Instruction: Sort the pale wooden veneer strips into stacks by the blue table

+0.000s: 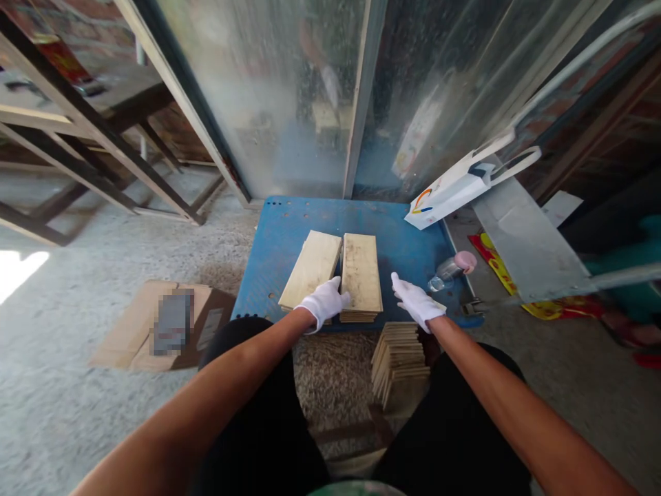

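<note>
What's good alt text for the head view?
Two stacks of thin, pale boards lie on a blue table. The person's white-gloved left hand is at their near ends; the gloved right hand, open, is to their right.

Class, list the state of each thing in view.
Left pale rectangular wooden stack: angled.
Right pale rectangular wooden stack: smudged.
Lower thin wooden boards: unevenly stacked.
Clear pink-lidded bottle: capped.
White printed bag: handles raised.
Brown cardboard box: looks shut.
White gloved left hand: at both stacks.
White gloved right hand: open.
</note>
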A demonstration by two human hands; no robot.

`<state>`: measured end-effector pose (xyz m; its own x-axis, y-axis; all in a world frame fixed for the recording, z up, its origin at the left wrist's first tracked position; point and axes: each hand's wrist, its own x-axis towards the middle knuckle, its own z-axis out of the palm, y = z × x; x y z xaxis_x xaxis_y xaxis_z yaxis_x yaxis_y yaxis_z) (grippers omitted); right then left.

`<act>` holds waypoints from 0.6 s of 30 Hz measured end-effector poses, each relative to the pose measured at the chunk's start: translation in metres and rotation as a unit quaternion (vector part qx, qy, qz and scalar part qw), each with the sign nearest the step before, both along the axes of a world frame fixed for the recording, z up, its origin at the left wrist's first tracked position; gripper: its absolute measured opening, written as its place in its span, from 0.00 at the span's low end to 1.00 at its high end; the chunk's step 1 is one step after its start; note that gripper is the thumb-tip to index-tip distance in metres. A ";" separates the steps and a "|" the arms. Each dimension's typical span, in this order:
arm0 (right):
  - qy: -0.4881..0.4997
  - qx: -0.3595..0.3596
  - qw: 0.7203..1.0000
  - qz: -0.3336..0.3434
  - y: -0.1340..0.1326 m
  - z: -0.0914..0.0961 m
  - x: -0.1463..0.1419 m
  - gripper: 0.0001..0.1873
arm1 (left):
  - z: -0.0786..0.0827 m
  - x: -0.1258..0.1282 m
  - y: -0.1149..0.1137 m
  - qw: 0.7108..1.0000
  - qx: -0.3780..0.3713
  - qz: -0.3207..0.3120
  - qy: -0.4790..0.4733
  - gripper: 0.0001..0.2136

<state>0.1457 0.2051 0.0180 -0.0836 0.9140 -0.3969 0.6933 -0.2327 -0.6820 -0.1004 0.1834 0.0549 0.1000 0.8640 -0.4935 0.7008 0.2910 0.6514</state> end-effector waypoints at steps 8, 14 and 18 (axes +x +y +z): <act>0.092 0.003 0.994 0.060 0.034 -0.030 -0.008 0.31 | -0.013 0.013 0.027 0.999 -0.033 0.018 0.015 0.20; 0.104 -0.021 0.993 0.047 0.038 -0.045 -0.017 0.33 | -0.025 0.015 0.036 0.999 -0.033 0.033 -0.005 0.23; 0.109 -0.034 0.993 0.023 0.043 -0.045 -0.022 0.33 | -0.026 0.017 0.042 0.998 -0.023 0.038 -0.047 0.21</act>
<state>0.1234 0.2481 -0.0268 -0.2159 0.8792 -0.4248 0.5423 -0.2538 -0.8009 -0.0836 0.2256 0.0287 0.0827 0.8475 -0.5243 0.6128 0.3716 0.6974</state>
